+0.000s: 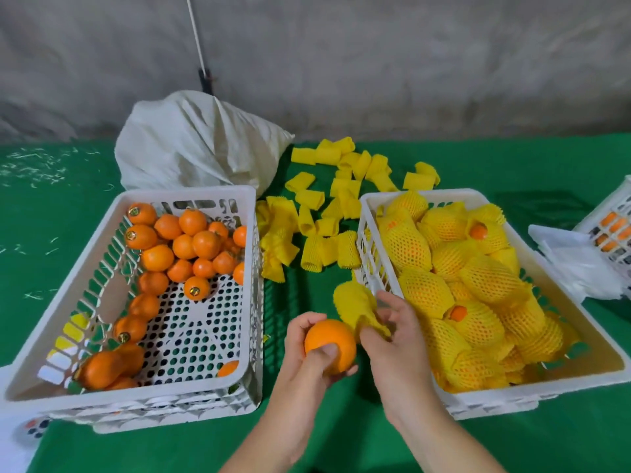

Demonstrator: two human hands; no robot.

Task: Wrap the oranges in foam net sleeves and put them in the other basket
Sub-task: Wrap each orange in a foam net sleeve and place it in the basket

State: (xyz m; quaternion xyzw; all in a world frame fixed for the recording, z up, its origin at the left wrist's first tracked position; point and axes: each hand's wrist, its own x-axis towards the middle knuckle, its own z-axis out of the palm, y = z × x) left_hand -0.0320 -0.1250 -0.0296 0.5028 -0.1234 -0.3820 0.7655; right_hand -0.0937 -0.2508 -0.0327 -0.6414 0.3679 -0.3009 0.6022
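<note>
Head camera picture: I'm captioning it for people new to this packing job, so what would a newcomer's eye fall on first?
Probably the bare orange gripped in the left hand at bottom centre, with the right hand pinching a yellow foam net sleeve beside it. Next, the two white baskets: the left basket holds bare oranges, the right basket is piled with yellow-wrapped ones. Loose sleeves litter the green cloth between them.

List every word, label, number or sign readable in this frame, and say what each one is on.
No text can be read.
Round stickers on several oranges in the left basket: too small and blurred to read.
Raised marks on that basket's far wall: unclear.
Nothing printed shows on the foam sleeves, right basket or white sack.
</note>
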